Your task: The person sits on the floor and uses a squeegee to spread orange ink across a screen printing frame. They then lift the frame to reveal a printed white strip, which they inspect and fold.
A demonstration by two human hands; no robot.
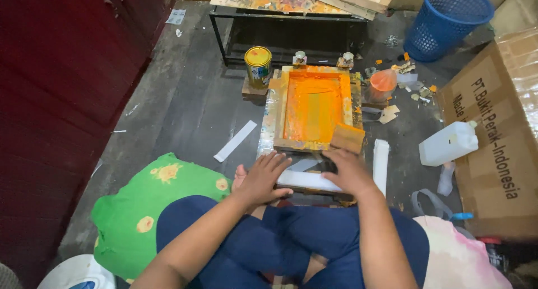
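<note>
I sit cross-legged on a dark floor in front of a wooden screen-printing frame (280,107) whose mesh is covered in orange ink. A wooden squeegee (347,137) smeared with orange rests on the frame's near right corner. Both hands press on a white strip (305,180) lying on a dark board just below the frame. My left hand (262,178) lies flat on its left end, fingers spread. My right hand (348,171) covers its right end, close to the squeegee.
A yellow-lidded tin (258,66) and a plastic cup of orange ink (382,85) flank the frame's far end. A white jerrycan (448,144), a cardboard box (499,132) and a blue basket (446,21) stand at the right. White strips (235,140) lie loose; a green cushion (145,210) lies at the left.
</note>
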